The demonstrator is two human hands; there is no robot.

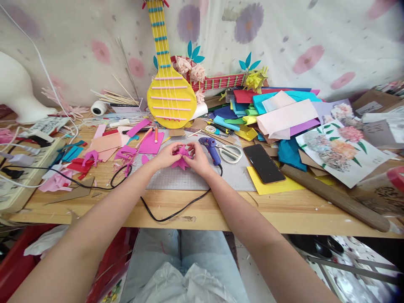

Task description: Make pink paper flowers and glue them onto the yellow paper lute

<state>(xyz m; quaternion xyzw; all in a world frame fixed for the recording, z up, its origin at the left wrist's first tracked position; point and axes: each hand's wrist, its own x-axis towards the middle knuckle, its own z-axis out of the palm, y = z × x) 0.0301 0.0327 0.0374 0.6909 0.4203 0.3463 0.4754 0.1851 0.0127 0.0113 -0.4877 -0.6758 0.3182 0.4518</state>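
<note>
A magenta foam flower (pixel 182 158) with pointed petals is pinched between both my hands above a grey cutting mat (pixel 176 179). My left hand (pixel 166 155) grips its left side and my right hand (pixel 198 158) its right side, fingertips meeting on top. Just right of my right hand lies a blue glue gun (pixel 211 149), its black cord (pixel 164 214) trailing over the table's front edge. White-handled scissors (pixel 230 152) lie beside the gun.
A black phone (pixel 264 163) on yellow paper, a wooden rolling pin (pixel 334 197), stacked coloured foam sheets (pixel 277 113), a flower print (pixel 342 147), a yellow foam guitar (pixel 170 90), pink and red scraps (pixel 104 153) and a power strip (pixel 19 168) crowd the wooden table (pixel 221 210).
</note>
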